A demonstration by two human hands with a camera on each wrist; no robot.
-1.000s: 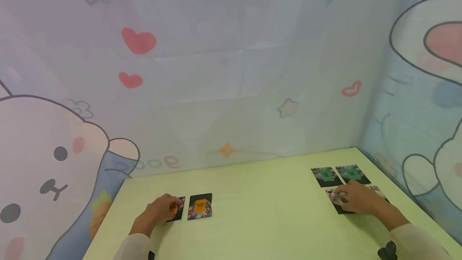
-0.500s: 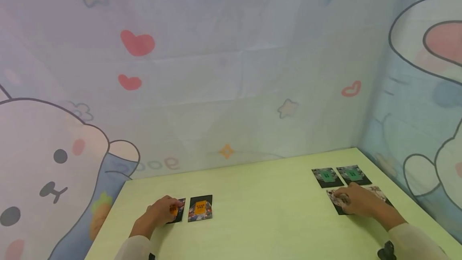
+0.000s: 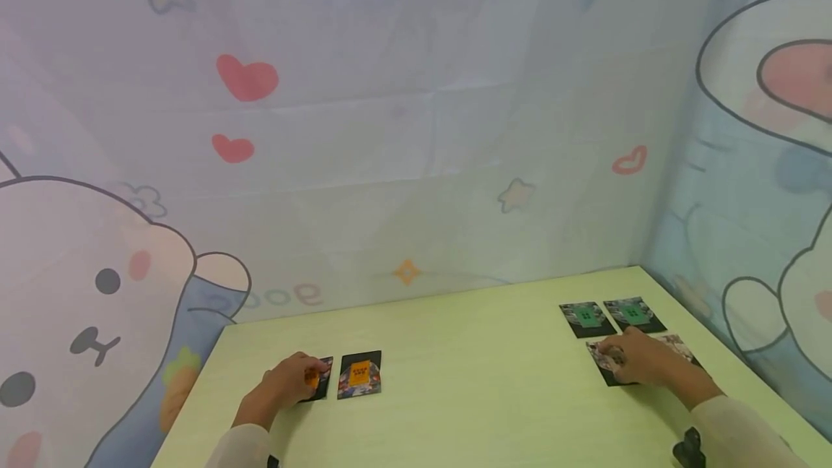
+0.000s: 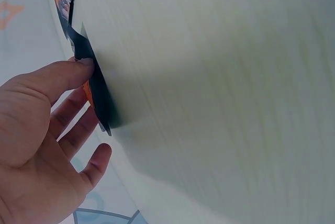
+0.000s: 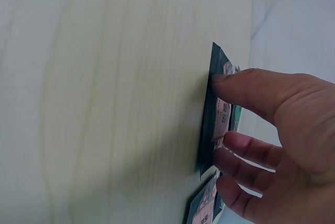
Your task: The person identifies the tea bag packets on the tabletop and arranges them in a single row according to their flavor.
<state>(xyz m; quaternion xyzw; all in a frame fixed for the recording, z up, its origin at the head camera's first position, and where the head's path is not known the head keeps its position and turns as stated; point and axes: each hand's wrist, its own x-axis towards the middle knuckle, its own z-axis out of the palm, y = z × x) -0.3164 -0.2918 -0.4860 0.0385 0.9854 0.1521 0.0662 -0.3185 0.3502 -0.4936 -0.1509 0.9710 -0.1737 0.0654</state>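
At the table's left, my left hand (image 3: 290, 379) grips a flat black packet with an orange label (image 3: 321, 379), which the hand partly covers. The left wrist view shows the thumb on the packet's near edge and fingers behind it. A matching orange-labelled packet (image 3: 360, 374) lies just to the right. On the far side, my right hand (image 3: 640, 357) holds a black packet with a pale pink label (image 5: 222, 116), thumb on one edge, fingers at the other. A similar pink packet (image 3: 679, 345) lies beside it, partly behind the hand.
Two green-labelled packets (image 3: 588, 318) lie side by side beyond the right hand. The pale yellow-green table (image 3: 468, 381) ends at a cartoon-printed cloth backdrop (image 3: 390, 128), which also rises along the right side.
Both hands stay at the same packets, and the packets keep their places. Only the head view shifts slightly.
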